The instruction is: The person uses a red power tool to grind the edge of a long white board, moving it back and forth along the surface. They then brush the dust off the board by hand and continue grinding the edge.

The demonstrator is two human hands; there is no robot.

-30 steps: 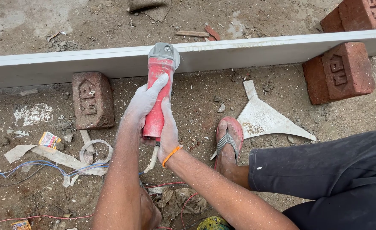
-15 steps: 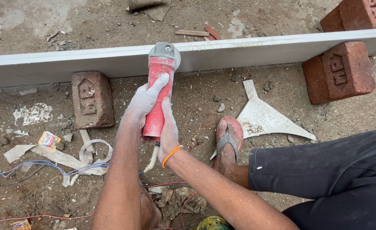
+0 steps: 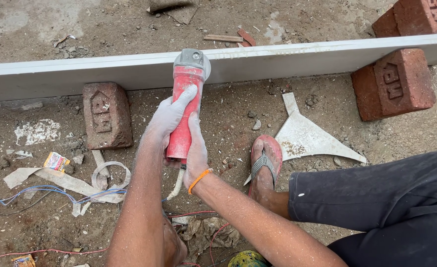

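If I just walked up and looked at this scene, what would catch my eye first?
Most likely the red power grinder at the centre, gripped by a dusty left hand and right hand, its head against the long pale slab that runs across the ground. Next, the red bricks: one left of the hands, another at the right beside the slab. A foot in a sandal rests on the dirt near a pale offcut.

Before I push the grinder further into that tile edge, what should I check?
1. Both hands on tool: left hand and right hand wrap the red angle grinder: ok.
2. Disc at the white tile strip: ok.
3. Strip propped by bricks: ok.
4. Gloves: bare hands: not ok.
5. Sandalled foot beside the tool: not ok.
6. Power cord routing: cannot tell.
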